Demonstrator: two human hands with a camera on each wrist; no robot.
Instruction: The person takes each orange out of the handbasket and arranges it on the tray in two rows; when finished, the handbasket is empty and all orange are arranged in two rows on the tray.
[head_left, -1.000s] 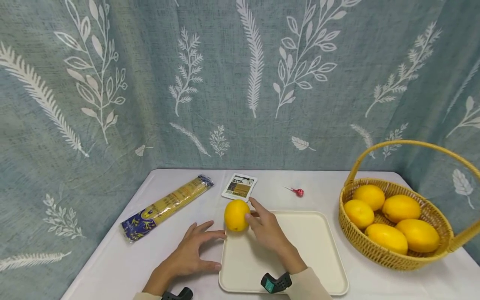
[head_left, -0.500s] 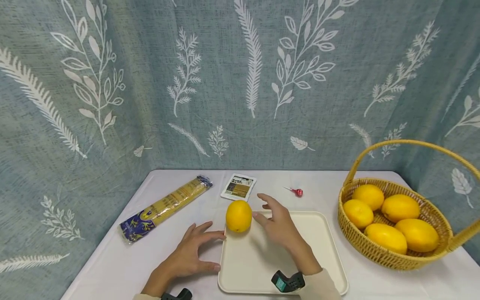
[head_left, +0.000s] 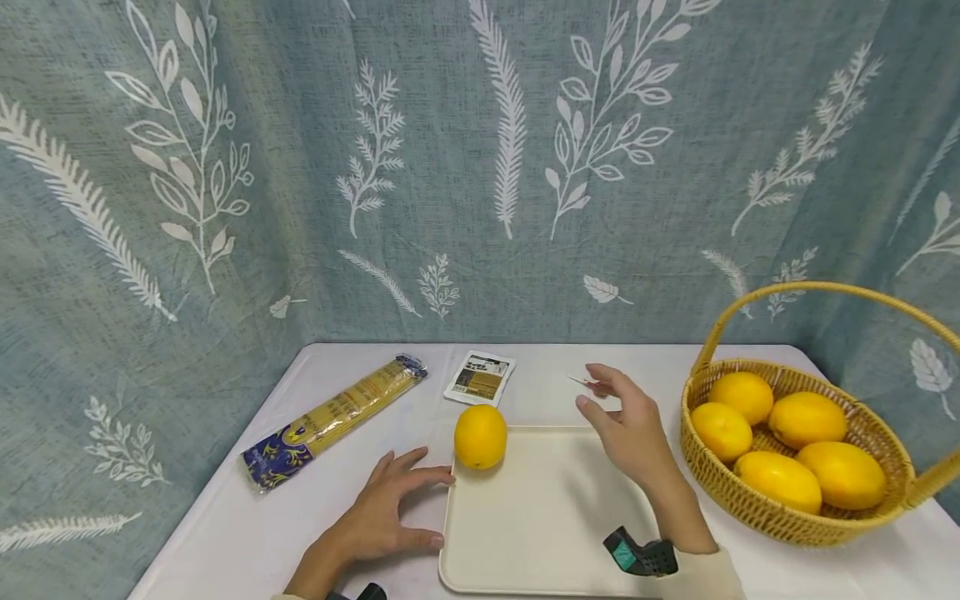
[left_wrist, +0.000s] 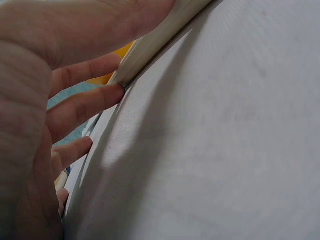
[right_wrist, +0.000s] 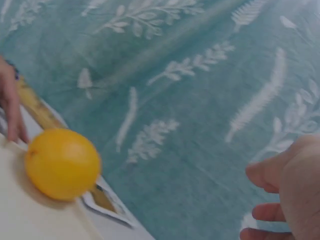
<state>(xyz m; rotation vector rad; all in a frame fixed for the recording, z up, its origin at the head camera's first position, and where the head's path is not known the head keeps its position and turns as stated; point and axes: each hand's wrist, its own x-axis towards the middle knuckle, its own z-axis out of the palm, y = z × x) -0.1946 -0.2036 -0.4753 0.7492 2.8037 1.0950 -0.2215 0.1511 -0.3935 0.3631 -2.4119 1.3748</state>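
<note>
A yellow lemon [head_left: 481,437] sits at the far left corner of a cream tray [head_left: 547,533]; the right wrist view also has this lemon [right_wrist: 63,164], with no hand on it. My left hand [head_left: 378,512] is spread at the tray's left side, fingertips touching its edge. In the left wrist view the fingers [left_wrist: 85,107] reach along the tray rim [left_wrist: 145,47]. Over the tray's far right part hovers my right hand [head_left: 633,429], fingers apart and holding nothing. Beyond its fingertips lies a red lollipop [head_left: 597,387], partly hidden by them.
At the right stands a wicker basket [head_left: 701,467] with a tall handle and several lemons [head_left: 806,417] in it. A pack of spaghetti [head_left: 337,421] lies at the left. Behind the tray is a small white packet [head_left: 480,377]. A patterned curtain [head_left: 465,167] closes off the back.
My right hand has let go of the lemon and moved right, towards the lollipop. The lemon stays in the tray's corner. My left hand has kept its place at the tray's edge.
</note>
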